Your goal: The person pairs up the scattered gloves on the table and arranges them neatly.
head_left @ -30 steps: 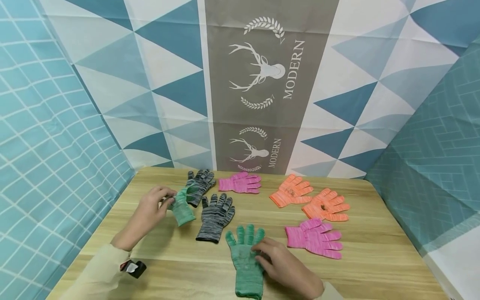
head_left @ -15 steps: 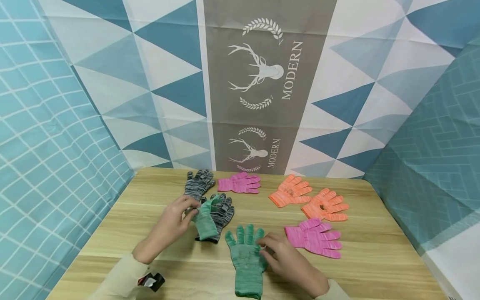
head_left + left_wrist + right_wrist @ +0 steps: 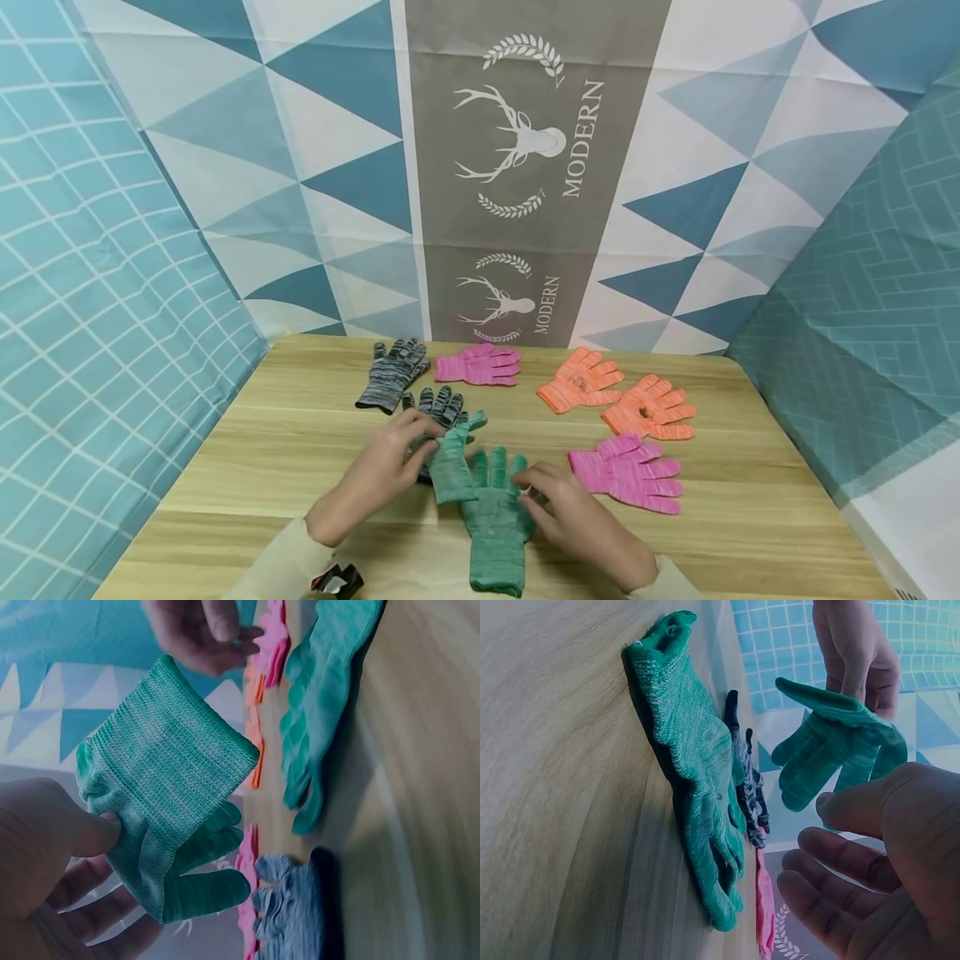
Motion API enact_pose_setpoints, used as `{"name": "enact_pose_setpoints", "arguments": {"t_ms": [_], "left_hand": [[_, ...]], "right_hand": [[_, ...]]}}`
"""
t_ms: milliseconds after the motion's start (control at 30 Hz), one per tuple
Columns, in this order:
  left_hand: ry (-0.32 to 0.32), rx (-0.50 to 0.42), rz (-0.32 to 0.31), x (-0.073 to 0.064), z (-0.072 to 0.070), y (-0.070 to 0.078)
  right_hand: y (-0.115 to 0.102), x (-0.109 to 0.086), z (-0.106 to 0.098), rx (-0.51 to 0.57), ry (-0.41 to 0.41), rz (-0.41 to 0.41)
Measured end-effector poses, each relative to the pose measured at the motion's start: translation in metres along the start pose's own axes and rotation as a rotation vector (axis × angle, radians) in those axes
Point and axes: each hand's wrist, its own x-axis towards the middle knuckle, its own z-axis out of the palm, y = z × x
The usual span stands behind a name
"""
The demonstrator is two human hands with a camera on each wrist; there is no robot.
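Since the earlier frames, we see the held green glove (image 3: 452, 468) travel rightward with the left hand (image 3: 386, 462), from over the dark gloves to a spot above the fingers of the lying green glove (image 3: 497, 537). The left hand pinches it between thumb and fingers, raised off the table (image 3: 750, 508), its cuff toward us and its fingers pointing away. The lying green glove rests flat at the near middle of the table, fingers away from us, cuff near the bottom edge of the head view. The right hand (image 3: 573, 512) hovers just beside that glove's fingers, holding nothing, its own fingers relaxed and parted; the right wrist view shows a gap between them and the cloth. Behind the left hand we make out the nearer grey-black glove (image 3: 432, 403), partly hidden, with the farther grey-black glove (image 3: 392, 377) beyond it. Further out, one pink glove (image 3: 480, 366) lies at the far edge, two orange gloves (image 3: 580, 382) lie right of it, touching or nearly so, and another pink glove (image 3: 628, 475) sits nearer us, right of the right hand. A patterned backdrop (image 3: 517, 225) with deer heads rises behind the table.
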Motion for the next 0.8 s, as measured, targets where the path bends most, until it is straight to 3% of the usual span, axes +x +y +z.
{"name": "enact_pose_setpoints", "arguments": {"t_ms": [333,567,800], "left_hand": [[-0.031,0.068,0.018,0.001,0.022,0.011],[-0.07,0.115,0.029,0.004,0.033,0.019],[-0.121,0.109,0.042,0.007,0.042,0.021]], "right_hand": [[-0.001,0.003,0.003,0.08,0.021,0.033],[0.0,0.004,0.009,0.105,0.047,-0.024],[0.003,0.004,0.014,0.075,-0.001,-0.071]]}}
